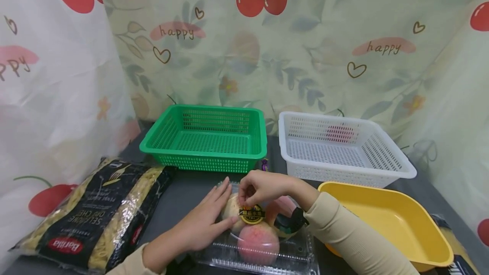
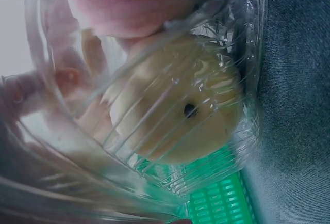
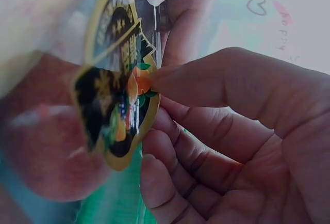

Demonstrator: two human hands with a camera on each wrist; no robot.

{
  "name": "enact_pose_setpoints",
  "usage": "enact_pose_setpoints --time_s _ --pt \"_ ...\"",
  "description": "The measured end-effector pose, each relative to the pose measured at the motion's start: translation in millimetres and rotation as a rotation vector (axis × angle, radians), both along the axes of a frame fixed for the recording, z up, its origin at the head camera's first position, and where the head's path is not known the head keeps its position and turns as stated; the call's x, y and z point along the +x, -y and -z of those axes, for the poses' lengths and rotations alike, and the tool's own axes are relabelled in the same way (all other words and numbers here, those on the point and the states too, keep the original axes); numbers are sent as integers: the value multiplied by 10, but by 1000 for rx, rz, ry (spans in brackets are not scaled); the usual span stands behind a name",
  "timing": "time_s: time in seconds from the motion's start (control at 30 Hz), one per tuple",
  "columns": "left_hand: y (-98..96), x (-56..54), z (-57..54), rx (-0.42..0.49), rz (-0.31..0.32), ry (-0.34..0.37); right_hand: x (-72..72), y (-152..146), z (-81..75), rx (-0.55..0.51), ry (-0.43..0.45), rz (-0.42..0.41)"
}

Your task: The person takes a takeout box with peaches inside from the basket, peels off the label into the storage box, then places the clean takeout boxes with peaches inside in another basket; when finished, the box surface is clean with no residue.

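A clear plastic box (image 1: 225, 258) with several round pink and pale yellow fruits stands in front of me. One pink fruit (image 1: 258, 243) shows at its near side; a pale yellow fruit (image 2: 175, 100) with a dark spot shows through the ridged wall in the left wrist view. On the lid is a black and gold sticker (image 1: 252, 214) with fruit pictures. My right hand (image 1: 269, 188) pinches this sticker's edge between thumb and fingers, seen close in the right wrist view. My left hand (image 1: 208, 220) rests on the box's left side, fingers extended.
Behind the box stand a green basket (image 1: 208, 164) and a white basket (image 1: 344, 173). A yellow tub (image 1: 386, 220) is at the right, partly behind my right sleeve. At the left lies a bag of pasta (image 1: 95, 215). A small purple item (image 1: 264, 164) lies between the baskets.
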State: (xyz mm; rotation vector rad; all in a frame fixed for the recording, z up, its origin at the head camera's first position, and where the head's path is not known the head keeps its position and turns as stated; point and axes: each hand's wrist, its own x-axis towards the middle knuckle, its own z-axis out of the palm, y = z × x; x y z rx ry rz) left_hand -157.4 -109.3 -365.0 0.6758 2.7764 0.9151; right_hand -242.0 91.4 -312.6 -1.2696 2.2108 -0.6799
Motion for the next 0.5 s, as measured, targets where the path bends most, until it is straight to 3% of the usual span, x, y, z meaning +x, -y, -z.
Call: enact_pose_setpoints --time_s 0.5 --pt "-2 8 -8 -16 0 -12 -5 -16 0 6 24 -21"
